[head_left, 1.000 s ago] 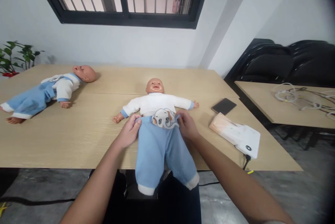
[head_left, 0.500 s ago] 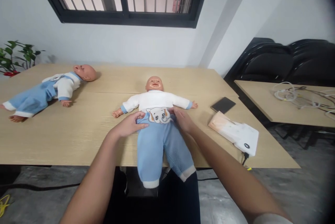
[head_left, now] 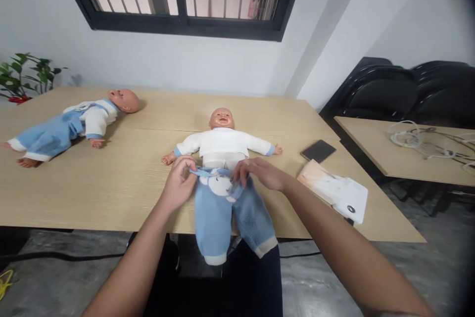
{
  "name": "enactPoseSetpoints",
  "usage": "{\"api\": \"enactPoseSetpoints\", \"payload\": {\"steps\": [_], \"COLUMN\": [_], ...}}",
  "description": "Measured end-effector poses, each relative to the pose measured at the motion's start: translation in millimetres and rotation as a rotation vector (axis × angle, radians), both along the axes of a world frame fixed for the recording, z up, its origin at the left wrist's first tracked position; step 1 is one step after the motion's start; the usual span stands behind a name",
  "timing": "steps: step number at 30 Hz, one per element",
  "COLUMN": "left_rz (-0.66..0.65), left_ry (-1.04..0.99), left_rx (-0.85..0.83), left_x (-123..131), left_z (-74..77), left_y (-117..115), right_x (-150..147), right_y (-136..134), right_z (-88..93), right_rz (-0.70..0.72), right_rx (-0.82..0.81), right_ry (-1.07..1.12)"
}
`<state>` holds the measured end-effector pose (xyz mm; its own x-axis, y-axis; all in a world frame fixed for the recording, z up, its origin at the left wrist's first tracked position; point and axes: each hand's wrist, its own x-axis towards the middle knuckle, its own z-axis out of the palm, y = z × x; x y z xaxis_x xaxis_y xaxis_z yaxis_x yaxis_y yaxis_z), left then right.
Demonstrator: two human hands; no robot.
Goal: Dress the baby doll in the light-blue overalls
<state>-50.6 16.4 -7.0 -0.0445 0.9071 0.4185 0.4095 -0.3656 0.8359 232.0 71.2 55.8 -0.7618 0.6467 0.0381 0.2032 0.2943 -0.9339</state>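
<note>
A baby doll [head_left: 221, 119] lies on its back on the table [head_left: 163, 139], arms spread, in a white top [head_left: 223, 143] with blue cuffs. Its blue trousers [head_left: 212, 218] have an elephant face on the front, and the legs hang past the table's front edge. My left hand [head_left: 180, 178] pinches the waistband at its left corner. At the other side, my right hand [head_left: 258, 172] has its fingers curled on the upper front of the trousers, partly covering the elephant. A pale strip of the doll's belly shows between top and waistband.
A second doll [head_left: 85, 124] in similar clothes lies at the left. To the right are a black phone [head_left: 318, 151] and a white device [head_left: 351, 198] joined to a crumpled pale packet [head_left: 315, 177]. Cables [head_left: 406, 139] lie on another table, before stacked black chairs [head_left: 382, 92].
Both hands have pulled the trouser waistband down and away from the top. The elephant front has folded, and the belly strip has come into view.
</note>
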Motion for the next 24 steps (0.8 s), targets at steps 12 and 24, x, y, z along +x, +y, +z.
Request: {"api": "enactPoseSetpoints", "payload": {"steps": [12, 24], "left_rz": [0.234, -0.046], "left_ry": [-0.366, -0.491], "left_rx": [-0.386, -0.43], "left_x": [-1, 27], "left_z": [-24.7, -40.9], "left_y": [23, 97], "right_x": [-61, -70], "right_y": [16, 32], "right_z": [-13.9, -22.9], "right_rz": [-0.035, -0.084], "right_rx": [0.441, 0.512], "right_ry": [-0.607, -0.569]}}
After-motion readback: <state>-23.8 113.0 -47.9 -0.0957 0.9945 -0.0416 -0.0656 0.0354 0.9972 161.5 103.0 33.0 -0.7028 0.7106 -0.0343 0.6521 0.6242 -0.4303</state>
